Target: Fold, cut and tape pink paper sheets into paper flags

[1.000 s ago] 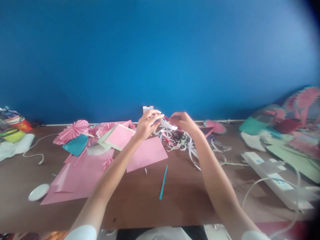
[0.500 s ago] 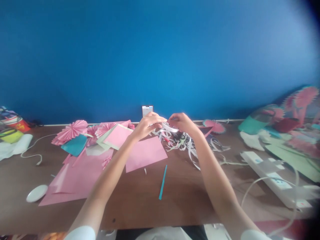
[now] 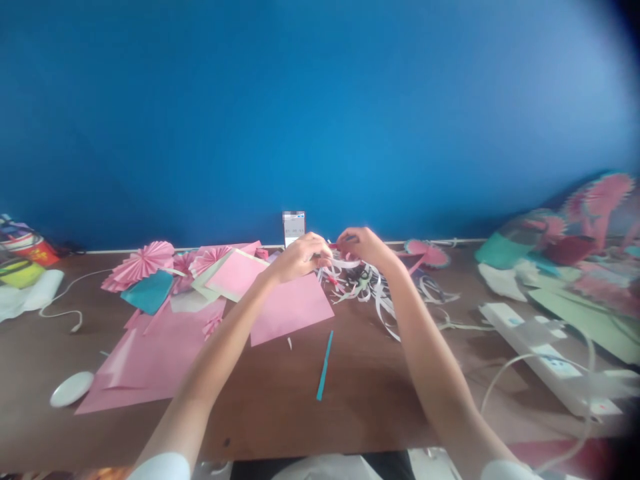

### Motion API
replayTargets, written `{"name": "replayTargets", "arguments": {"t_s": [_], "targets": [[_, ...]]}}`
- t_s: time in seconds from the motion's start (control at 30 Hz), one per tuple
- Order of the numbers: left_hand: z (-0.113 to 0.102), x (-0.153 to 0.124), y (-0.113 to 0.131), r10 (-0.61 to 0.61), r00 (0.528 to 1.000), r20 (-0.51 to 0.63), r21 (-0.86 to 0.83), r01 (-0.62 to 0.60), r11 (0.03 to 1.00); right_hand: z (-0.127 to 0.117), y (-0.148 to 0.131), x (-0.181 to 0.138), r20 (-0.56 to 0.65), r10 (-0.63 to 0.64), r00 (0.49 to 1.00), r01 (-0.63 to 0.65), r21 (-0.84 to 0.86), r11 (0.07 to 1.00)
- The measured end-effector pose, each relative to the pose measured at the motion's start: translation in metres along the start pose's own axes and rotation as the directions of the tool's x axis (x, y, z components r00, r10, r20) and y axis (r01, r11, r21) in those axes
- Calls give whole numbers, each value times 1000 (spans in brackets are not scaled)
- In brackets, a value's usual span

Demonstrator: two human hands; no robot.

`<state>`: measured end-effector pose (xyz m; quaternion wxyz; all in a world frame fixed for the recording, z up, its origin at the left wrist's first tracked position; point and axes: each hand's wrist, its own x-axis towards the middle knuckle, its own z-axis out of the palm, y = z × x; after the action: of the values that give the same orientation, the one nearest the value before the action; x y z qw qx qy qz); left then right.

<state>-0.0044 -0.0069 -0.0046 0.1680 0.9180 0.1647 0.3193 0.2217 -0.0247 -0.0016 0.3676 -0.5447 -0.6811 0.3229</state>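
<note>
My left hand point(image 3: 303, 256) and my right hand point(image 3: 364, 247) are close together above a tangled heap of thin paper strips point(image 3: 367, 283). Between them curves a white paper strip point(image 3: 345, 265), its ends running to the curled fingers of both hands. The fingertips are small and partly hidden, so the exact grip is hard to see. On the table below lies a narrow teal paper strip point(image 3: 325, 367). Beside my left forearm is a flat pink paper sheet point(image 3: 290, 310).
A phone point(image 3: 294, 229) leans on the blue wall behind my left hand. Folded pink paper fans point(image 3: 147, 261) and pink sheets point(image 3: 145, 367) lie left, near a white oval object point(image 3: 71, 389). A power strip point(image 3: 543, 357) with cables and green paper point(image 3: 590, 323) lie right.
The white strip between my hands has dropped slightly and shows less. My left hand has turned a little, its fingers more curled. The right hand has barely moved.
</note>
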Motion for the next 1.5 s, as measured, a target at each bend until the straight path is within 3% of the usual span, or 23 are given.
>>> {"name": "replayTargets", "arguments": {"t_s": [0.13, 0.27, 0.4, 0.5, 0.63, 0.77, 1.03, 1.33, 1.5], "targets": [[3, 1, 1, -33, 999, 16, 110, 31, 993, 1, 2, 2, -124, -41, 991, 45, 31, 998], [7, 1, 3, -137, 988, -68, 105, 144, 984, 4, -4, 1, -104, -105, 989, 114, 81, 990], [13, 0, 5, -296, 937, -186, -91, 284, 955, 8, -8, 0, -83, -179, 980, 186, 86, 979], [19, 1, 3, -383, 905, -185, -265, 329, 906, 9, -10, -1, -130, -235, 963, 238, 4, 971], [25, 3, -3, -396, 903, -167, -353, 320, 879, 8, -19, -7, -148, -326, 934, 308, -131, 942], [24, 3, -9, -383, 901, -203, -457, 259, 851, 10, -29, -14, -143, -466, 873, 440, -183, 879], [16, 0, -15, -468, 884, -1, -701, 333, 631, 17, -37, -20, 34, -616, 787, 614, -139, 777], [8, -2, -15, -461, 880, 112, -819, 345, 458, 21, -36, -18, 51, -639, 768, 641, -94, 762], [0, -2, -13, -436, 879, 193, -882, 350, 316, 23, -30, -13, -33, -654, 756, 624, -266, 735]]}}
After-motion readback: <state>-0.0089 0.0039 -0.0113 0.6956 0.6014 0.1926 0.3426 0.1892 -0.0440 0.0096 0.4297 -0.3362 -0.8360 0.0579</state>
